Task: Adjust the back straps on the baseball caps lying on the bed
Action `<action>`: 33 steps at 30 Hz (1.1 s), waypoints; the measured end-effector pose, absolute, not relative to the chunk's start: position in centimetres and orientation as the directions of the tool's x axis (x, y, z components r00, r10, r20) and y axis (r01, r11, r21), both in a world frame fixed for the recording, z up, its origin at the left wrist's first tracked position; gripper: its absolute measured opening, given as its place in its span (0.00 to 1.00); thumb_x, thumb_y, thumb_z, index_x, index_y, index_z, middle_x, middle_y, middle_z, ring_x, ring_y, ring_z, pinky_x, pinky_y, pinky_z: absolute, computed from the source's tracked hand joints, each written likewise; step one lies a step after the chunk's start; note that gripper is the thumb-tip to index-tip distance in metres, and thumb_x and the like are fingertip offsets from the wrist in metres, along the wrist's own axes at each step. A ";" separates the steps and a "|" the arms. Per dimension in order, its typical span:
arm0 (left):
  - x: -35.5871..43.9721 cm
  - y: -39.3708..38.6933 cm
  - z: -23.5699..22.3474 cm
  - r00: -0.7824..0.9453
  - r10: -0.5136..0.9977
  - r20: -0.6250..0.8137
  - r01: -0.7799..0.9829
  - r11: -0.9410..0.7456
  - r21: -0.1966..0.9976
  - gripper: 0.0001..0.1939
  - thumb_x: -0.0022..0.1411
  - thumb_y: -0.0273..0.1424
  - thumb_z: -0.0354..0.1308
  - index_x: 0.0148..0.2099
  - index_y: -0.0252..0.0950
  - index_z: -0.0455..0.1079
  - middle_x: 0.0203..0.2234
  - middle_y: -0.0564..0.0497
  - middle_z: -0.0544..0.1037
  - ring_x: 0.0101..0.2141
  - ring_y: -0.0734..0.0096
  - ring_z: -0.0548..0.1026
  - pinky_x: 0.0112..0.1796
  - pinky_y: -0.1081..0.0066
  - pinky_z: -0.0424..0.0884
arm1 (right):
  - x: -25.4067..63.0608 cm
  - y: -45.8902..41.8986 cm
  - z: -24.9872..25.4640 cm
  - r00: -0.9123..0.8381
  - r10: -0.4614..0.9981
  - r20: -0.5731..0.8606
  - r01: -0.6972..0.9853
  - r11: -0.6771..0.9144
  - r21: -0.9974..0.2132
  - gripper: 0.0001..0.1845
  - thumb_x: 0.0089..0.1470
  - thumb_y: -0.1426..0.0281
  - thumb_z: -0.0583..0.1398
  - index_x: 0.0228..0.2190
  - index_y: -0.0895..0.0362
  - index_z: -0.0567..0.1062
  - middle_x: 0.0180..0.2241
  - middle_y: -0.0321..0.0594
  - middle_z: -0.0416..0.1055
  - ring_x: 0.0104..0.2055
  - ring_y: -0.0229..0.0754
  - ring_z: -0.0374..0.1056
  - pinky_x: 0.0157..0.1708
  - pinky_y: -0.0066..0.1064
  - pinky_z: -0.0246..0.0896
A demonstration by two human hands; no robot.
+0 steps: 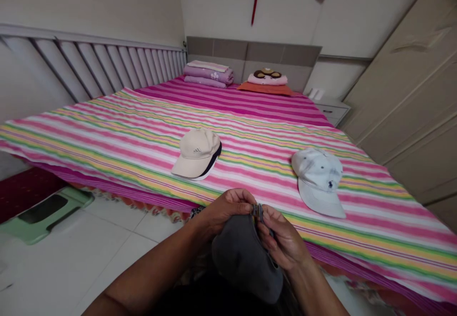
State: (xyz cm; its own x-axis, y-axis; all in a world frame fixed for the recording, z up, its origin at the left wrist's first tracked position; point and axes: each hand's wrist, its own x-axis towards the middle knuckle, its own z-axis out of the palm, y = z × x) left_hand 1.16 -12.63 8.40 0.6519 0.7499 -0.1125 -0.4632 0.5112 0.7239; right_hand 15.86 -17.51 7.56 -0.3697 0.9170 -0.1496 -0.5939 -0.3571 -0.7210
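Note:
A dark grey baseball cap (pixel 246 254) hangs from both hands near my body, at the bottom middle of the head view. My left hand (pixel 233 206) is closed, pinching the cap's back strap beside a small metal buckle (pixel 256 210). On the other side of that buckle, my right hand (pixel 280 235) grips the strap end with thumb and fingers. Beyond my hands, a beige cap (pixel 198 149) rests on the bed atop a dark one and a white one. To the right lies a white cap (pixel 319 180), its brim toward me.
A striped sheet (pixel 143 130) covers the bed. Folded purple bedding (pixel 207 74) and a pink pillow (pixel 267 79) sit at the headboard (pixel 228 52). A white rail (pixel 107 64) runs along the left side. On the floor at left stands a green stool (pixel 46 216).

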 end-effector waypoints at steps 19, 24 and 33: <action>0.8 -12.9 8.1 0.627 0.763 -0.158 -0.407 0.493 0.768 0.13 0.38 0.28 0.69 0.28 0.30 0.73 0.19 0.52 0.75 0.18 0.82 0.69 0.22 0.81 0.61 | 16.9 -16.6 8.3 -0.343 0.932 -0.118 -0.256 -0.214 -0.943 0.13 0.43 0.64 0.65 0.21 0.61 0.70 0.11 0.26 0.57 0.11 0.24 0.45 0.13 0.21 0.33; 0.7 -12.7 7.7 0.600 0.784 -0.160 -0.411 0.473 0.779 0.15 0.36 0.29 0.70 0.29 0.30 0.72 0.20 0.52 0.75 0.19 0.81 0.70 0.22 0.80 0.61 | 16.7 -16.8 8.7 -0.336 0.938 -0.079 -0.392 -0.216 -0.894 0.10 0.44 0.69 0.63 0.27 0.57 0.66 0.14 0.25 0.59 0.13 0.26 0.49 0.15 0.20 0.40; 1.0 -12.9 7.7 0.599 0.785 -0.155 -0.348 0.430 0.833 0.16 0.38 0.30 0.69 0.29 0.31 0.67 0.20 0.53 0.73 0.19 0.81 0.67 0.23 0.79 0.58 | 16.6 -16.6 8.1 -0.217 0.975 -0.055 -0.393 -0.139 -0.909 0.16 0.39 0.71 0.67 0.24 0.56 0.62 0.23 0.29 0.67 0.17 0.28 0.60 0.16 0.20 0.52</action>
State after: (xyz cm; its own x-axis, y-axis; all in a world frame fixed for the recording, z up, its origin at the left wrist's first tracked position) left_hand 0.98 -12.90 7.67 0.5993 0.7854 -0.1549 -0.3480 0.4299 0.8331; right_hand 16.58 -16.63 8.08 -0.2171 0.9746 -0.0550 -0.3934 -0.1389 -0.9088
